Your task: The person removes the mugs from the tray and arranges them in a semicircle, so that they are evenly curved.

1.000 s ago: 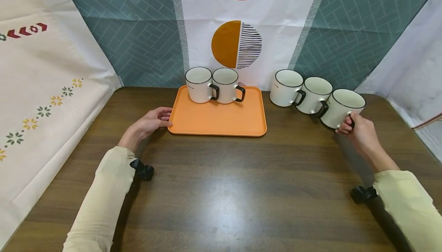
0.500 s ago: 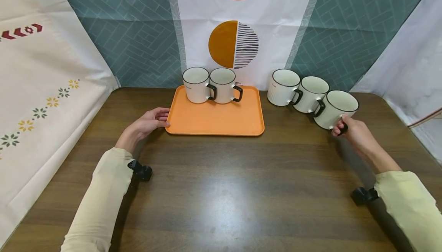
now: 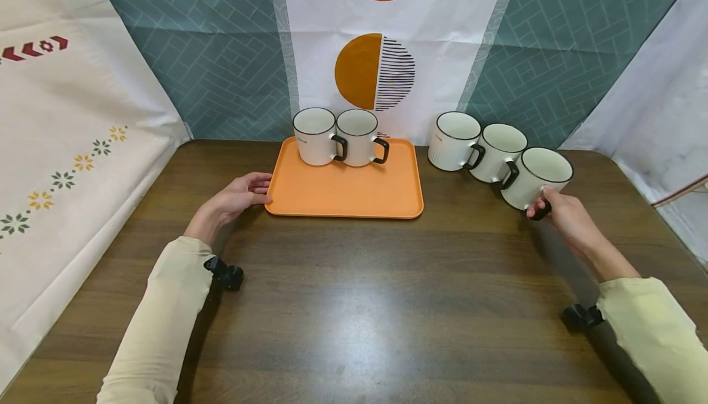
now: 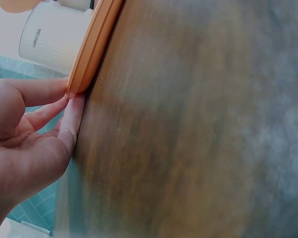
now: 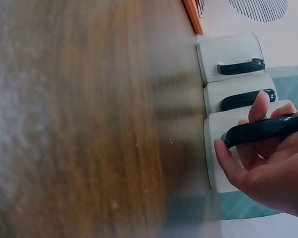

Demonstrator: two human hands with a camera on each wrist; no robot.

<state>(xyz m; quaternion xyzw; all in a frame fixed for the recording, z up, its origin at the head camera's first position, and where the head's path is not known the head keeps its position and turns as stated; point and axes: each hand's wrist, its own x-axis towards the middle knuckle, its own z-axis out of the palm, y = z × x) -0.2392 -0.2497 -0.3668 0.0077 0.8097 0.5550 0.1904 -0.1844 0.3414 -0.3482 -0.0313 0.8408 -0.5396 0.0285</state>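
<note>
At the left end of an orange tray [image 3: 343, 201], my left hand [image 3: 238, 196] pinches the near corner between thumb and fingers, as the left wrist view shows up close. Two white mugs with black rims and black handles, a left one [image 3: 312, 139] and a right one [image 3: 356, 139], stand side by side at the tray's back. My right hand [image 3: 566, 213] grips the black handle [image 5: 263, 130] of the rightmost mug [image 3: 531, 179], fingers curled through it. That mug sits close against a middle mug [image 3: 492, 161], which has another white mug [image 3: 450, 142] on its left.
All of this is on a dark wooden table [image 3: 354, 293]. A patterned cloth [image 3: 221, 53] hangs right behind the tray and mugs. White cloths border the left and right sides. A black wrist camera [image 3: 227, 273] is strapped to the left sleeve, another [image 3: 581, 318] to the right.
My right hand has drawn the rightmost mug a little left and toward me, closer to the middle mug. The left hand and tray keep their place; the head view shifted slightly.
</note>
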